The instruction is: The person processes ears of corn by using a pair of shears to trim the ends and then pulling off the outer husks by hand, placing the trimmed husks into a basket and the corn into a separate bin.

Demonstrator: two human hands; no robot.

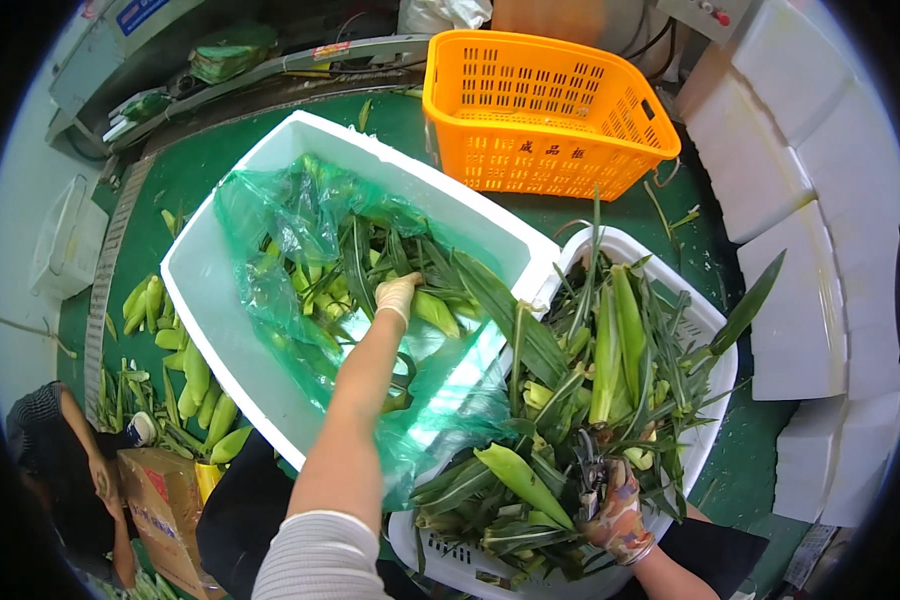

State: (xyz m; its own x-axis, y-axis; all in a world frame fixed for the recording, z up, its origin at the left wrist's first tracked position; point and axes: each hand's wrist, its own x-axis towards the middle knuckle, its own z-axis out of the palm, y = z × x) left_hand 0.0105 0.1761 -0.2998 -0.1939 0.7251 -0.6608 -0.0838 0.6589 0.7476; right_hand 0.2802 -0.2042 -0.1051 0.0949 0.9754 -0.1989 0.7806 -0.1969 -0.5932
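My left hand (pixel 397 294), in a pale glove, reaches into a white foam box (pixel 195 277) lined with a green plastic bag (pixel 259 281). Its fingers rest against a husked ear of corn (pixel 435 313) among other ears and leaves; whether they grip it is hidden. In a camouflage-patterned glove, my right hand (pixel 621 510) is closed around pruning shears (pixel 591 476). The shears are over a white plastic basket (pixel 722 367) heaped with corn leaves and ears. One green ear (pixel 525 484) lies just left of the shears, and another upright ear (pixel 606 360) stands beyond the blades.
An orange perforated crate (pixel 547 161) stands beyond the box. White foam boxes (pixel 795 300) are stacked at right. Corn ears (pixel 199 375) lie on the green floor at left, near a cardboard box (pixel 161 517) and another person (pixel 64 465). A metal drain grate (pixel 109 300) runs along the left.
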